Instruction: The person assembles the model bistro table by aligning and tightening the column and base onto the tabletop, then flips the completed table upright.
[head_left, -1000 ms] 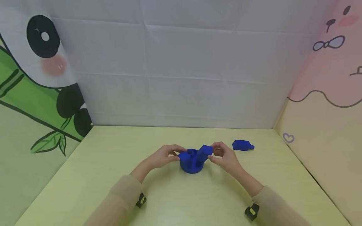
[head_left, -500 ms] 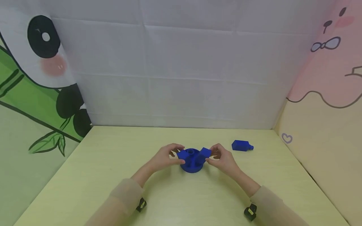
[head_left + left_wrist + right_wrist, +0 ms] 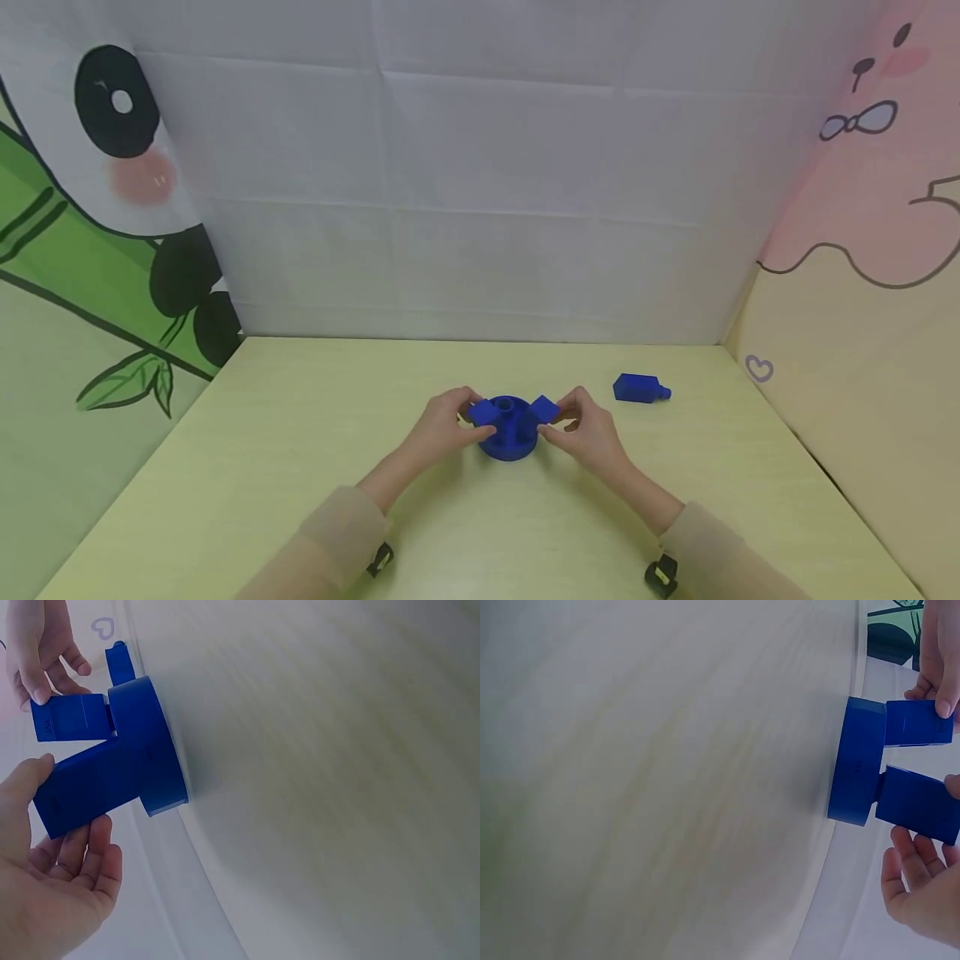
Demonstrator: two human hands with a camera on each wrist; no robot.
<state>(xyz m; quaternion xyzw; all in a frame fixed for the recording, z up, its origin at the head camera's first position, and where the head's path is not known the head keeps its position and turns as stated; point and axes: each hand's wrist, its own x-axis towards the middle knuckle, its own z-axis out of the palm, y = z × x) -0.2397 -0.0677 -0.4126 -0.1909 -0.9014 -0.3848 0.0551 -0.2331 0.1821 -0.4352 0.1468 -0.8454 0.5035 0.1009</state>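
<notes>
A round blue base (image 3: 509, 448) stands on the table, with a raised ring at its back and two square blue blocks on it. My left hand (image 3: 447, 423) pinches the left block (image 3: 483, 412) between thumb and fingers. Opposite it, my right hand (image 3: 588, 429) pinches the right block (image 3: 543, 408). Both blocks lean outward from the base. In the right wrist view, a narrow neck shows between the right block (image 3: 920, 805) and the base (image 3: 857, 761). The left block (image 3: 86, 787) meets the base without a visible gap in the left wrist view.
Another blue block (image 3: 637, 388) with a knobbed end lies on its side at the back right of the pale table (image 3: 300, 392). A white cloth wall (image 3: 480, 208) rises behind the table, with printed panels left and right.
The right block's top has come lower and a little left. My left thumb has slid round to the front of the left block, and that block tilts outward more.
</notes>
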